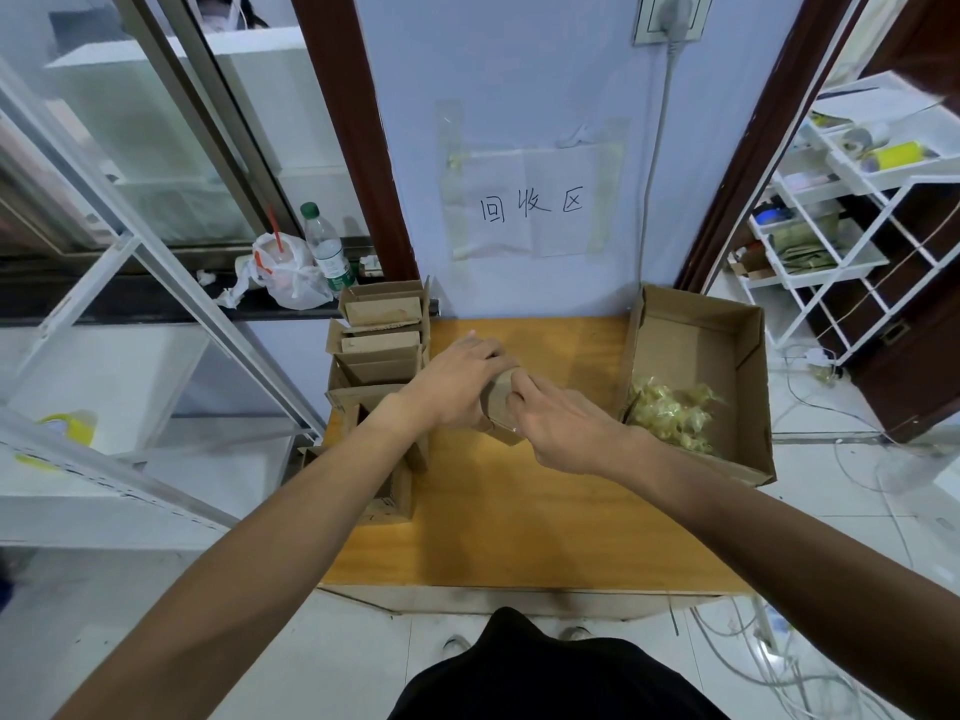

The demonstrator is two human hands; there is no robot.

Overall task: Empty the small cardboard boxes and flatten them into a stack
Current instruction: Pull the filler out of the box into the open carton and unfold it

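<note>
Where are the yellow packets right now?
Head view, right side: the yellow packets lie inside the large open box, at its near end, beside the right hand.

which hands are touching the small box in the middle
Touching, both: the head view shows the left hand curled over the small box and the right hand gripping its right side.

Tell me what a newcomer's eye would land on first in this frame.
Both hands meet at the middle of the wooden table, left hand and right hand holding one small cardboard box between them. Next come the large open carton at the table's right edge, with yellowish wrapped pieces in it, and the row of small boxes along its left edge.
</note>
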